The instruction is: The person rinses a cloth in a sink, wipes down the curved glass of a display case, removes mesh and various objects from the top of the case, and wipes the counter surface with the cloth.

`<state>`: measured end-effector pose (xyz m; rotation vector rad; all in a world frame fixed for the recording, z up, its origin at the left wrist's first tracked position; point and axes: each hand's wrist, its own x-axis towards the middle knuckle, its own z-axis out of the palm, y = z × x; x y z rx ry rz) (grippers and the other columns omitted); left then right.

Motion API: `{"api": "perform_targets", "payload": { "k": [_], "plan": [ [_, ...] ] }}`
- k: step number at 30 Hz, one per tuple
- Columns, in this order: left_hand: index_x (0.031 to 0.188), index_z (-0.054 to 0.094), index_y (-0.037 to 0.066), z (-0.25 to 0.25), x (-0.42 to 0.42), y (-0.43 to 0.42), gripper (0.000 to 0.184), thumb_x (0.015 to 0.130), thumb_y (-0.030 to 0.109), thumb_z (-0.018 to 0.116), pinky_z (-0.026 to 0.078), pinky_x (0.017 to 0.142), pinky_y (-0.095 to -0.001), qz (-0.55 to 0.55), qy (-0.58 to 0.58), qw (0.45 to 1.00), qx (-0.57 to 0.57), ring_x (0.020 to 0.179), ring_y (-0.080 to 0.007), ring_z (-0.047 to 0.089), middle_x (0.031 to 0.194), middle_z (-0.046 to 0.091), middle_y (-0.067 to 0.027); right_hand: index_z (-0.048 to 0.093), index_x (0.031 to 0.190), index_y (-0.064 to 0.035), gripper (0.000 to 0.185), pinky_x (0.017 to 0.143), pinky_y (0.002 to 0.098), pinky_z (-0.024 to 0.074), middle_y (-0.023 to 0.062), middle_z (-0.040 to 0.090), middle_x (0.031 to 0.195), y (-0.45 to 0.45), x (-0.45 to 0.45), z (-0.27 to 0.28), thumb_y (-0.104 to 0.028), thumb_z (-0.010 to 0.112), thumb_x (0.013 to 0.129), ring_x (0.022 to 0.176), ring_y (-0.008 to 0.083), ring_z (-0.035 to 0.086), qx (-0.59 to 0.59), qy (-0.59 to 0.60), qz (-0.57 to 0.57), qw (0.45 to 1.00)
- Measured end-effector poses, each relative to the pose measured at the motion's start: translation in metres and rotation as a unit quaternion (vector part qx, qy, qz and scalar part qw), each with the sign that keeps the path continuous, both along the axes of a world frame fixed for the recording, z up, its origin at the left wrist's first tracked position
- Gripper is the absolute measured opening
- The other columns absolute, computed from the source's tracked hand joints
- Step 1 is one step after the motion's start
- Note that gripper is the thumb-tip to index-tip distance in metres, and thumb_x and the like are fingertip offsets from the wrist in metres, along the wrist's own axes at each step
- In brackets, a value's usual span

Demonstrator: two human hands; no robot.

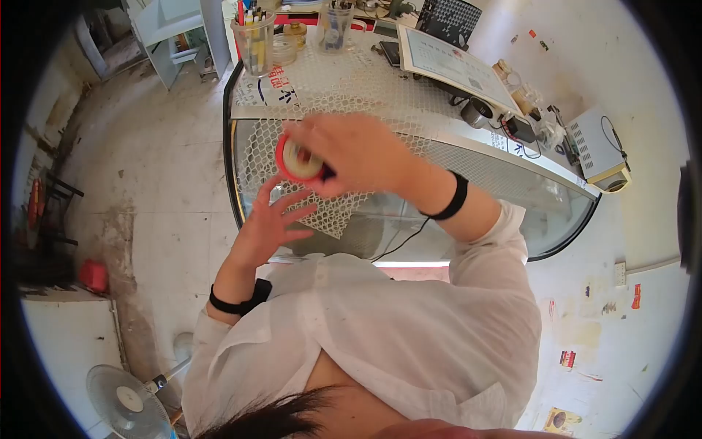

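Observation:
A roll of red tape (300, 159) with a pale core is held in my right hand (358, 150), above the near left part of the glass counter. My left hand (272, 223) is just below the roll with its fingers spread, its fingertips close to the roll's lower edge. Whether a fingertip touches the tape I cannot tell. Under both hands lies a white mesh mat (338, 214), one corner of it hanging towards my body over the glass.
Cups of pens (256, 55) and a clear mug (334, 29) stand at the back left of the counter (475, 172). A framed certificate (461, 67), a black round device (477, 112) and a white box (594, 150) are to the right. A fan (130, 399) stands at lower left.

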<state>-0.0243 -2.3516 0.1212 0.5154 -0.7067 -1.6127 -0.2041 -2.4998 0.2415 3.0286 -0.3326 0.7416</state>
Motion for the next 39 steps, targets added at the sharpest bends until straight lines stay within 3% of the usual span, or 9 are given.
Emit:
{"api": "perform_targets", "payload": {
  "k": [11, 17, 19, 21, 23, 26, 30, 37, 39],
  "plan": [
    [0.139, 0.049, 0.008, -0.020, -0.023, -0.035, 0.048, 0.102, 0.040, 0.044, 0.037, 0.112, -0.0495, 0.005, -0.076, 0.997, 0.008, 0.139, -0.0286, 0.041, 0.144, 0.049, -0.0108, 0.057, 0.130, -0.0091, 0.057, 0.089, 0.0388, 0.0508, 0.0132, 0.061, 0.118, 0.012, -0.044, -0.056, -0.038, 0.073, 0.084, 0.108, 0.0281, 0.062, 0.128, -0.049, -0.061, 0.989],
    [0.124, 0.057, 0.001, -0.042, -0.048, -0.037, 0.035, 0.098, 0.024, 0.056, 0.049, 0.100, -0.0403, -0.102, 0.098, 0.990, -0.024, 0.113, -0.0202, 0.061, 0.125, 0.063, -0.0119, 0.059, 0.125, -0.0074, 0.034, 0.095, 0.0353, 0.0463, 0.0165, 0.053, 0.125, 0.021, -0.030, -0.083, -0.022, 0.062, 0.095, 0.106, 0.0274, 0.057, 0.548, -0.286, 0.018, 0.786],
    [0.124, 0.057, 0.002, -0.039, -0.047, -0.042, 0.035, 0.097, 0.024, 0.058, 0.050, 0.098, -0.0411, -0.012, 0.002, 1.000, -0.005, 0.111, -0.0223, 0.062, 0.124, 0.063, -0.0148, 0.052, 0.135, -0.0099, 0.048, 0.101, 0.0408, 0.0437, 0.0179, 0.051, 0.129, 0.017, -0.050, -0.063, -0.021, 0.066, 0.090, 0.116, 0.0311, 0.054, 0.491, -0.280, -0.031, 0.824],
    [0.123, 0.056, 0.001, -0.050, -0.040, -0.038, 0.035, 0.097, 0.024, 0.058, 0.053, 0.094, -0.0409, 0.011, 0.018, 1.000, -0.013, 0.109, -0.0243, 0.063, 0.124, 0.063, -0.0169, 0.048, 0.139, -0.0127, 0.061, 0.106, 0.0499, 0.0392, 0.0165, 0.050, 0.134, -0.010, -0.078, -0.044, -0.020, 0.071, 0.083, 0.124, 0.0363, 0.050, -0.048, -0.268, -0.233, 0.934],
    [0.123, 0.056, 0.001, -0.053, -0.031, -0.034, 0.036, 0.096, 0.025, 0.059, 0.054, 0.090, -0.0393, 0.021, 0.021, 0.998, -0.050, 0.105, -0.0244, 0.065, 0.124, 0.063, -0.0169, 0.053, 0.134, -0.0152, 0.063, 0.106, 0.0565, 0.0365, 0.0142, 0.050, 0.137, -0.051, -0.117, -0.025, -0.019, 0.073, 0.075, 0.128, 0.0406, 0.046, -0.204, -0.284, -0.310, 0.884],
    [0.123, 0.057, 0.001, -0.055, -0.029, -0.023, 0.037, 0.095, 0.025, 0.061, 0.055, 0.087, -0.0386, 0.062, 0.012, 0.998, -0.014, 0.103, -0.0239, 0.066, 0.123, 0.064, -0.0168, 0.064, 0.116, -0.0144, 0.040, 0.108, 0.0587, 0.0337, 0.0105, 0.059, 0.130, -0.095, -0.154, -0.018, -0.016, 0.071, 0.076, 0.125, 0.0331, 0.052, -0.281, -0.184, -0.534, 0.776],
    [0.124, 0.057, 0.002, -0.066, -0.022, -0.015, 0.035, 0.096, 0.024, 0.060, 0.055, 0.087, -0.0373, 0.066, -0.008, 0.997, -0.033, 0.104, -0.0229, 0.066, 0.125, 0.064, -0.0158, 0.067, 0.103, -0.0164, 0.023, 0.103, 0.0531, 0.0422, 0.0088, 0.068, 0.109, -0.119, -0.220, -0.010, -0.016, 0.065, 0.080, 0.109, 0.0279, 0.062, -0.191, -0.099, -0.469, 0.856],
    [0.124, 0.058, 0.003, -0.074, -0.036, -0.005, 0.033, 0.099, 0.023, 0.057, 0.052, 0.092, -0.0358, 0.103, -0.002, 0.995, -0.019, 0.108, -0.0204, 0.064, 0.128, 0.063, -0.0137, 0.056, 0.088, -0.0030, 0.024, 0.060, 0.0397, 0.0500, 0.0147, 0.062, 0.071, -0.139, -0.417, 0.025, -0.025, 0.064, 0.093, 0.071, 0.0242, 0.065, -0.092, -0.541, -0.555, 0.625],
    [0.124, 0.058, 0.004, -0.070, -0.045, -0.007, 0.033, 0.099, 0.024, 0.057, 0.052, 0.093, -0.0354, 0.105, -0.006, 0.994, -0.018, 0.108, -0.0198, 0.063, 0.128, 0.062, -0.0134, 0.054, 0.093, -0.0007, 0.020, 0.056, 0.0404, 0.0485, 0.0102, 0.063, 0.083, -0.185, -0.502, -0.004, -0.021, 0.059, 0.094, 0.072, 0.0247, 0.063, -0.015, -0.774, -0.270, 0.572]
  ]
}}
